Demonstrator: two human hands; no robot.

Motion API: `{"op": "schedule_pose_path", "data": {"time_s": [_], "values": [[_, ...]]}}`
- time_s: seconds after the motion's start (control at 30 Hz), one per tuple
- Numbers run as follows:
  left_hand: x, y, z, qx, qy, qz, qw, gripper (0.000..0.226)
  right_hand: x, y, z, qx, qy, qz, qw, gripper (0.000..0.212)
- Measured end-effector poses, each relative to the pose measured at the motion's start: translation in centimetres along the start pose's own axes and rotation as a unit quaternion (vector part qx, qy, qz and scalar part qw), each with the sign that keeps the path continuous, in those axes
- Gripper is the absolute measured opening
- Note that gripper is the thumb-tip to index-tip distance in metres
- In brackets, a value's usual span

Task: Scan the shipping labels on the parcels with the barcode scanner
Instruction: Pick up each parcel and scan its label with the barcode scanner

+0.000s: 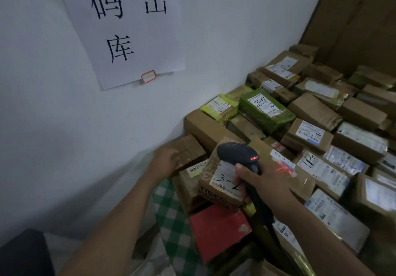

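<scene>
Light: dim, cool and even across the wall (pixel 42 82).
Shadow: soft band beneath the paper sign (pixel 132 31).
Blur: left hand (pixel 165 161) and small box (pixel 189 150) smeared.
Edges: wide-angle lens bends straight lines.

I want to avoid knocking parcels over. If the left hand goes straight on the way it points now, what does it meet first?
The left hand touches the small brown box, so it would push that first, probably toward the bigger cardboard box behind it; depth is unclear.
</scene>
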State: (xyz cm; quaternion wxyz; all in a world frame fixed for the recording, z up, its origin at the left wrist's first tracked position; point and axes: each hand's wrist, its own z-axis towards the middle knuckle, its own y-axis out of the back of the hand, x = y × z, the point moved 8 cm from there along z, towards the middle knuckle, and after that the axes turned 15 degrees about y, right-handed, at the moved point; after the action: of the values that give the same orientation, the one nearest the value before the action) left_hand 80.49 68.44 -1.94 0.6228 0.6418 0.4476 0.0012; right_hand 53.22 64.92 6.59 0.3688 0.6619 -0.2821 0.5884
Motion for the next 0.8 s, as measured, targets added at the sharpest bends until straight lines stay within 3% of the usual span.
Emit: {"op": "schedule_pose_path", "data": {"time_s": [0.1,0.2,0.37,0.47,0.63,0.8], "values": [[-3.6,2.6,-2.3,-0.067,0.042,-0.099,0.992,0.030,0.1,0.9,-0.5,-0.030,0.004,-0.015,0.999,0.034],[-6.8,3.6,-5.5,-0.070,0.043,-0.164,0.983,0.031,-0.2,2.8,-1.2,-0.114,0.001,-0.006,0.993,0.030],[-8.7,-0.4,-9.6,0.112,0.091,-0.150,0.978,0.037,-0.8,5.0,-1.9,-0.193,-0.021,0.025,0.981,0.016],[-8.1,-2.0,-10.7,0.136,0.138,-0.176,0.965,0.046,-1.0,4.4,-2.0,-0.171,-0.028,0.023,0.985,0.017],[-7.8,-3.0,-12.1,0.184,0.178,-0.401,0.880,0.043,-0.9,4.4,-2.4,-0.162,-0.023,0.029,0.986,0.013],[-6.8,-1.0,-12.2,0.095,0.189,-0.517,0.830,0.019,-0.6,5.0,-2.7,-0.172,-0.023,0.077,0.982,0.016]]}}
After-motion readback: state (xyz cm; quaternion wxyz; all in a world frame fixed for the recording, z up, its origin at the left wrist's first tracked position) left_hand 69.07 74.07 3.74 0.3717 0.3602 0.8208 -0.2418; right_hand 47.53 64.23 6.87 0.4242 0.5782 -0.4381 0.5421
